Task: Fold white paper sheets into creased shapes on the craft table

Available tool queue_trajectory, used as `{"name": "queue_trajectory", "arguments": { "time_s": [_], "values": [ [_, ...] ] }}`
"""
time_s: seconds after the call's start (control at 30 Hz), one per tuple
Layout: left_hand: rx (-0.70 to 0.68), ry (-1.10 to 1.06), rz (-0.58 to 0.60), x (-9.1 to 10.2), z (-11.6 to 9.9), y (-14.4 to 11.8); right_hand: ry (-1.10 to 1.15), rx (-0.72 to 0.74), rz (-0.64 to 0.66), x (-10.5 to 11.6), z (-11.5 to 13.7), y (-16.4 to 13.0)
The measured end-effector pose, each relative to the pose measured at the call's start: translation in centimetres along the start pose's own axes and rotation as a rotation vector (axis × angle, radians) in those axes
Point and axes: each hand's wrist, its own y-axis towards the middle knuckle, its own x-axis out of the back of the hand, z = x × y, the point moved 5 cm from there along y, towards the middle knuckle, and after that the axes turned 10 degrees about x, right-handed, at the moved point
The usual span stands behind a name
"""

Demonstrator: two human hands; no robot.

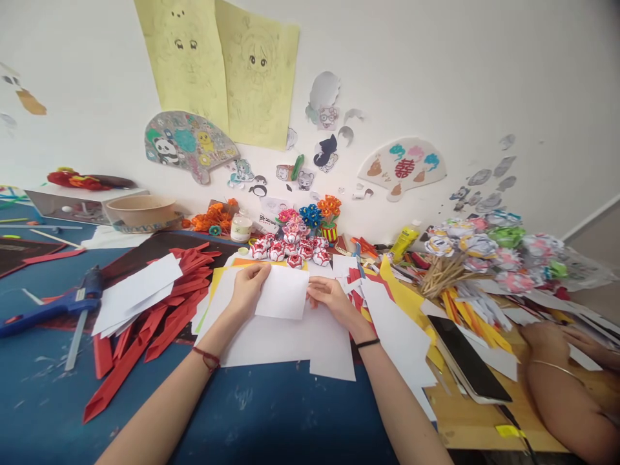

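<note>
Now | left hand (249,284) pinches white paper sheet (283,292) at its left edge | right hand (329,297) pinches right edge | likely light, floppy, creases easily; hold by edges

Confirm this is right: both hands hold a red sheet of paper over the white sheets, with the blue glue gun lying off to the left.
Not quite. The head view shows the sheet is white, not red. The left hand and right hand do hold it over the white sheets, and the glue gun lies to the left.

Bright, even daylight; wide-angle edge distortion.
</note>
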Motion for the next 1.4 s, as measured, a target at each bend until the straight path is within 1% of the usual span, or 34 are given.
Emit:
{"name": "queue_trajectory", "arguments": {
  "time_s": [0.17, 0.27, 0.4, 0.47, 0.6, 0.63, 0.73, 0.83, 0.9, 1.03, 1.07, 1.13, 1.2, 1.3, 1.4],
  "values": [
    [-0.002, -0.006, 0.054, -0.5, 0.4, -0.2, -0.042, 0.015, -0.04, 0.3, 0.1, 0.0],
    [-0.031, 0.041, 0.093, -0.7, 0.6, -0.1, -0.082, -0.003, -0.081, 0.3, 0.1, 0.1],
    [-0.036, 0.161, 0.093, -0.7, 1.2, 0.1, -0.132, 0.047, -0.219, 0.8, 0.4, 0.2],
    [-0.03, 0.204, 0.084, -0.7, 1.5, 0.2, -0.171, 0.083, -0.251, 1.0, 0.5, 0.2],
    [-0.019, 0.277, 0.11, -0.8, 2.0, 0.4, -0.234, 0.125, -0.178, 0.6, 0.6, 0.4],
    [-0.024, 0.295, 0.126, -0.9, 1.9, 0.4, -0.239, 0.124, -0.177, 0.6, 0.6, 0.4],
    [-0.048, 0.288, 0.209, -1.4, 1.2, 0.0, -0.285, 0.084, -0.247, 1.0, 0.5, 0.2],
    [-0.042, 0.218, 0.296, -1.8, 0.4, -0.6, -0.3, 0.026, -0.3, 1.4, 0.3, -0.1],
    [-0.036, 0.19, 0.337, -2.1, 0.1, -1.0, -0.256, -0.009, -0.28, 1.3, 0.2, -0.3],
    [0.001, 0.153, 0.45, -2.7, 0.4, -1.5, -0.187, -0.112, -0.164, 0.5, -0.3, -0.4],
    [0.015, 0.159, 0.453, -2.7, 0.6, -1.5, -0.187, -0.128, -0.136, 0.3, -0.4, -0.4],
    [0.03, 0.194, 0.421, -2.6, 1.1, -1.4, -0.211, -0.125, -0.12, 0.2, -0.5, -0.4],
    [0.019, 0.237, 0.39, -2.4, 1.3, -1.3, -0.236, -0.102, -0.15, 0.4, -0.4, -0.4],
    [-0.005, 0.311, 0.404, -2.5, 1.7, -1.2, -0.22, -0.096, -0.192, 0.7, -0.2, -0.4],
    [-0.018, 0.367, 0.414, -2.8, 2.0, -1.4, -0.166, -0.099, -0.196, 0.8, 0.0, -0.5]
  ]
}}
